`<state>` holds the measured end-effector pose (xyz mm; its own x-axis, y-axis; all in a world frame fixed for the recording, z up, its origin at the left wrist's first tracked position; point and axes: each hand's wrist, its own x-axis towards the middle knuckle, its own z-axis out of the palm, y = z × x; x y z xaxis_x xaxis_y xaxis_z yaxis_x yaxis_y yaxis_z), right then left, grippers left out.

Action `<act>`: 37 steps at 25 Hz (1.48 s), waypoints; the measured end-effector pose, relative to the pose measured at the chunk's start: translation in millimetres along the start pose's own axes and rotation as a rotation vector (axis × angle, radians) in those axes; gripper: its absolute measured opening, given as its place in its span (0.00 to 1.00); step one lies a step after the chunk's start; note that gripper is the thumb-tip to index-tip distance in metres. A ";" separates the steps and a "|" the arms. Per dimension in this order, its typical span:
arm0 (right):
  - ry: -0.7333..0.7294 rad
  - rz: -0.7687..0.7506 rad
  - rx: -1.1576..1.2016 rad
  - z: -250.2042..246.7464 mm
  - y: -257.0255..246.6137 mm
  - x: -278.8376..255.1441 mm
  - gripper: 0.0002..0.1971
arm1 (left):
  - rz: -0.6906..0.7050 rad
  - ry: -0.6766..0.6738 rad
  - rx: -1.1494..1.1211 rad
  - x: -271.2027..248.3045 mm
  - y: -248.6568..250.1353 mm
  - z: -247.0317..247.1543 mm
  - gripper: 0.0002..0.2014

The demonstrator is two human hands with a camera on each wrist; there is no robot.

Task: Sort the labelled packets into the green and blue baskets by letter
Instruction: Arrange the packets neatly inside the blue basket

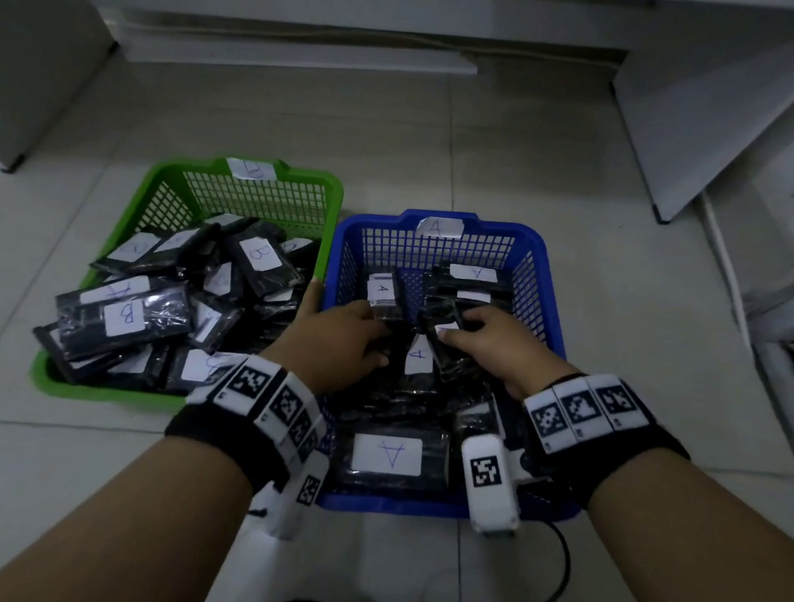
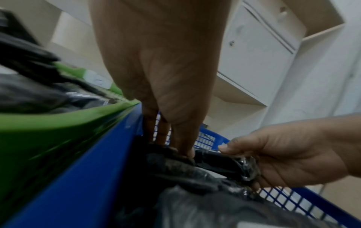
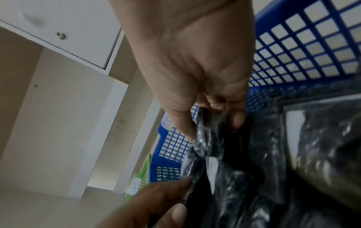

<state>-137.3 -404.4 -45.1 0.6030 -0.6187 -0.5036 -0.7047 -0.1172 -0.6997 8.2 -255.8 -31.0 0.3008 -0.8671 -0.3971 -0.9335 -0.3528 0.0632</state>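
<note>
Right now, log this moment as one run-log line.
left hand: fingers on packets in blue basket | right hand: grips black packet | green basket: B packets | sorting: ongoing

The right hand (image 3: 195,64) comes down from twelve o'clock, its thumb and fingers pinching the crumpled top edge of a black plastic-wrapped packet (image 3: 220,148) that bears a white label, blurred beyond reading. At six o'clock the left hand (image 3: 148,206) touches the same packet's lower edge with its fingertips. More glossy black packets (image 3: 316,138) fill four o'clock. The blue basket (image 3: 304,50) shows its lattice wall at two o'clock and behind the grip. A strip of the green basket (image 3: 143,172), with a white tag marked B, sits at seven o'clock. White cabinets (image 3: 58,92) occupy nine to eleven o'clock.
</note>
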 end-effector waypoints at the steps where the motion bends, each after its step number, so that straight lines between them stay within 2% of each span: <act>1: -0.005 0.012 0.005 1.4 0.1 0.6 0.18 | 0.000 0.008 -0.058 -2.9 -2.5 4.6 0.23; 3: -0.028 0.056 0.054 5.1 -5.3 -0.1 0.21 | 0.018 0.023 -0.118 -6.1 -7.1 11.8 0.24; 6: -0.071 0.131 0.149 9.2 -12.6 -1.2 0.15 | 0.026 0.067 -0.165 -7.5 -5.7 16.4 0.23; 11: 0.111 0.083 0.169 5.0 -24.8 7.8 0.13 | 0.013 0.074 -0.185 -5.8 -4.0 17.6 0.23; 17: -0.096 0.028 0.556 32.4 -58.5 32.9 0.08 | 0.025 0.094 -0.192 -5.4 -4.5 17.2 0.22; 19: -0.080 -0.003 0.497 42.7 -59.8 37.5 0.12 | 0.027 0.101 -0.189 -4.1 -4.5 16.9 0.20; 23: 0.088 -0.114 -0.146 42.7 -50.7 40.5 0.18 | 0.028 0.103 -0.196 -3.2 -5.5 20.1 0.20; 26: 0.148 -0.024 -0.349 26.5 -33.9 37.8 0.21 | 0.037 0.135 -0.222 -3.8 -5.6 22.6 0.21; 28: 0.071 0.031 -0.437 20.2 -22.2 27.4 0.25 | 0.040 0.136 -0.240 -3.8 -5.1 22.9 0.19; 30: 0.010 0.015 -0.409 24.2 -13.8 18.2 0.31 | 0.041 0.127 -0.245 -3.2 -5.1 22.2 0.18; 32: 0.044 0.021 -0.254 30.0 -11.9 13.4 0.40 | 0.039 0.122 -0.235 -3.0 -5.7 21.7 0.19; 33: 0.051 0.020 -0.166 31.1 -12.1 12.3 0.42 | 0.040 0.120 -0.224 -3.4 -5.9 21.7 0.20; 35: 0.020 0.041 -0.046 27.3 -12.4 12.4 0.38 | 0.042 0.123 -0.210 -4.7 -5.9 22.6 0.21; 37: 0.024 0.035 0.068 14.0 -15.0 11.6 0.29 | 0.035 0.123 -0.219 -4.4 -4.5 21.6 0.21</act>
<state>-114.4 -399.0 -47.5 0.5691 -0.6398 -0.5165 -0.6974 -0.0428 -0.7154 6.9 -242.8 -49.3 0.3033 -0.9115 -0.2777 -0.8833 -0.3782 0.2768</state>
